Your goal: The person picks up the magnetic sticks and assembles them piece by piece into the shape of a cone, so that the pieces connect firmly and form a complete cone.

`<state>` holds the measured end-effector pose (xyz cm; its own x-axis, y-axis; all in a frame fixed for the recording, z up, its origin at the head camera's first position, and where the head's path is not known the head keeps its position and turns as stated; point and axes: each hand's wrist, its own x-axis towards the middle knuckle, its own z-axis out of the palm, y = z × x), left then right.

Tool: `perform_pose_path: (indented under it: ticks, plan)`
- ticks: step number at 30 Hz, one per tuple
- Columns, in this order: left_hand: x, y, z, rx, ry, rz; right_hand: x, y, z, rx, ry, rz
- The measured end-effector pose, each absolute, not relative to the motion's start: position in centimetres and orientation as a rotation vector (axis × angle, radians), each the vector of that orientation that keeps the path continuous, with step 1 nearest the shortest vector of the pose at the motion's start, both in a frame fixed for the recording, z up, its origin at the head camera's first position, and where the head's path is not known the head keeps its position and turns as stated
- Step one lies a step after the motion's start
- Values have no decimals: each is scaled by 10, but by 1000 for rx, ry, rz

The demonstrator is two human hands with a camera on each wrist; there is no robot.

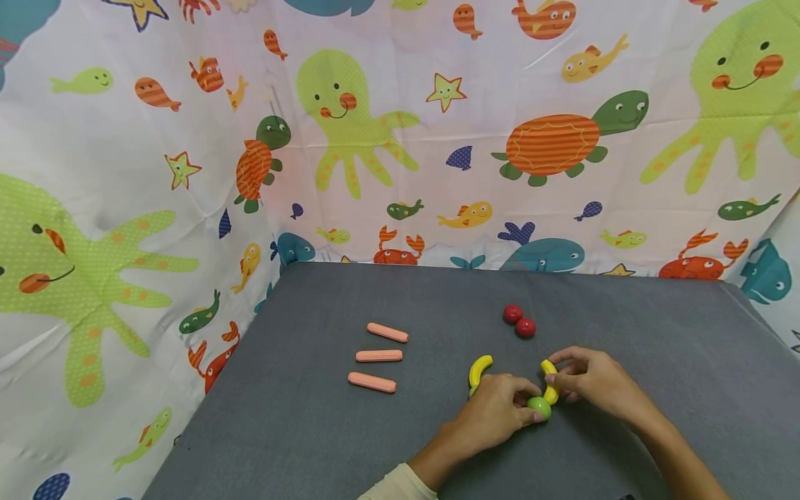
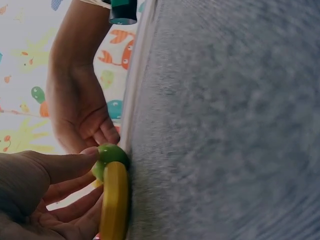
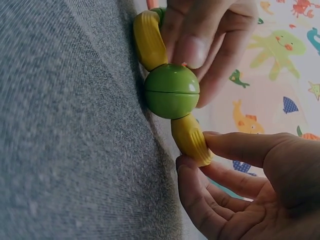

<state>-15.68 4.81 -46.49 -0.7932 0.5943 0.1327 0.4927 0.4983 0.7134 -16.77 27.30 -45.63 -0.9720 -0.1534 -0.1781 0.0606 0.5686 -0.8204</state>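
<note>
My left hand (image 1: 496, 411) pinches a round green toy fruit (image 1: 539, 408), which has a seam round its middle in the right wrist view. With thumb and fingertips, my right hand (image 1: 590, 380) holds a yellow toy banana (image 1: 551, 383) by its outer end. The banana's other end meets the green fruit (image 3: 171, 91). Another yellow toy banana (image 1: 478, 369) lies just beyond the left hand, which partly hides it and a bit of green at its near end. This banana (image 2: 115, 202) stands close in front in the left wrist view.
Three pink toy sausages (image 1: 375, 355) lie in a column on the left of the grey table (image 1: 300, 430). Two red balls (image 1: 525, 328) rest close together behind the hands. A cloth printed with sea animals (image 1: 387, 229) hangs along the table's back and left side.
</note>
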Motion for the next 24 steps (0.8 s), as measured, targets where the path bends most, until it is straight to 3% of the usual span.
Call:
perform_pose_path:
  ticks: [14, 24]
  plan:
    - [-185, 14, -450, 727, 2549, 1519, -170, 274, -455, -41, 2617, -1246]
    - [-207, -7, -470, 557, 2685, 1354, -168, 270, -457, -20, 2706, -1035]
